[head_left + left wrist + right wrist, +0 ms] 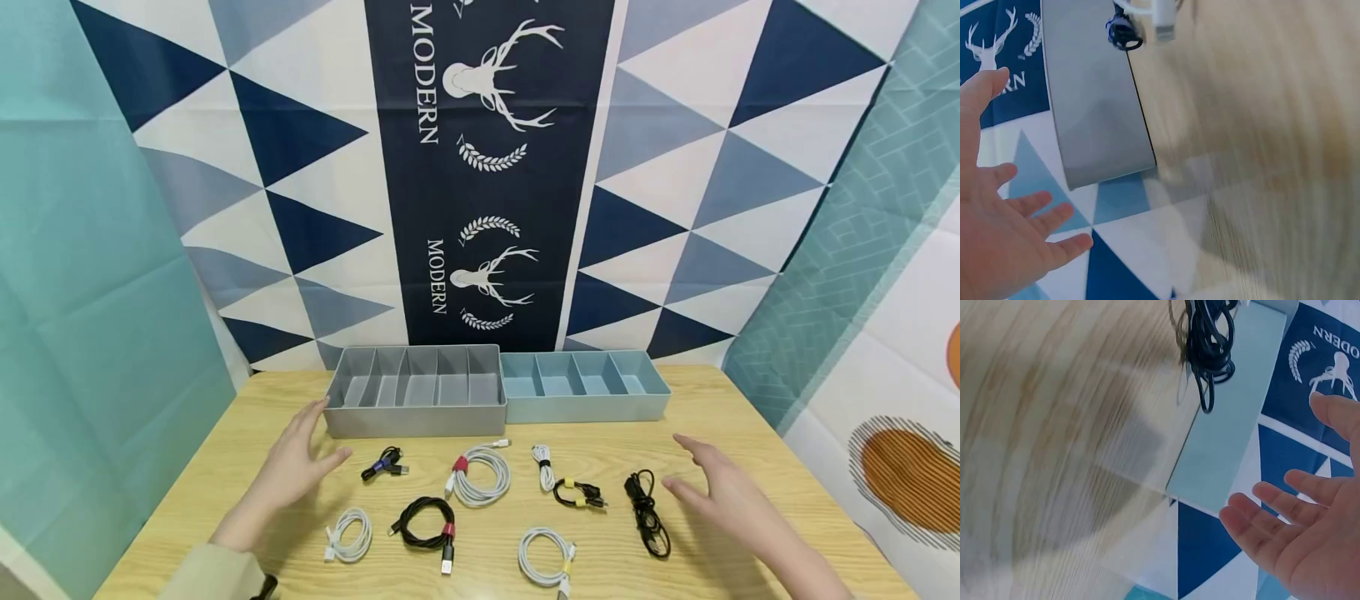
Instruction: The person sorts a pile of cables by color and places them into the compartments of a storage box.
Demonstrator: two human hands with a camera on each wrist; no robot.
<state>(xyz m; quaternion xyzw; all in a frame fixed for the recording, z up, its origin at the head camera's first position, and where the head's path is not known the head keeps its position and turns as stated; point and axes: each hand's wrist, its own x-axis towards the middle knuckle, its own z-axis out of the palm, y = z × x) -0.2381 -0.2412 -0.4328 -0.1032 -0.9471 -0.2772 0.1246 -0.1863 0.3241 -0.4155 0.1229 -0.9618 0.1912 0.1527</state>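
A: Which step is in hand?
B: I'd judge it a ready pose ahead of any pick-up. The left hand point(296, 462) and right hand point(720, 487) hold nothing, and eight coiled black and white cables point(504, 481) lie on the pale wooden table point(202, 492).

A: Where, exactly?
B: In front of the grey five-compartment plastic box point(420, 422) and the pale blue four-compartment plastic box point(585, 409), which stand end to end along the table's far edge. The small black cable with a blue tie point(384, 463) lies off the grey box's front edge; the long black coiled cable point(642, 504) sits toward the table's right edge.

A: And the fingers?
B: Spread and relaxed on both hands, thumbs well apart. The left fingertips are just beside the grey box's front left corner; I can't tell whether they touch. The right ones are near the long black coil, apart from it.

A: What would the next move call for?
B: Probably lowering a hand and pinching one bundle near its middle, since loose loops could snag.
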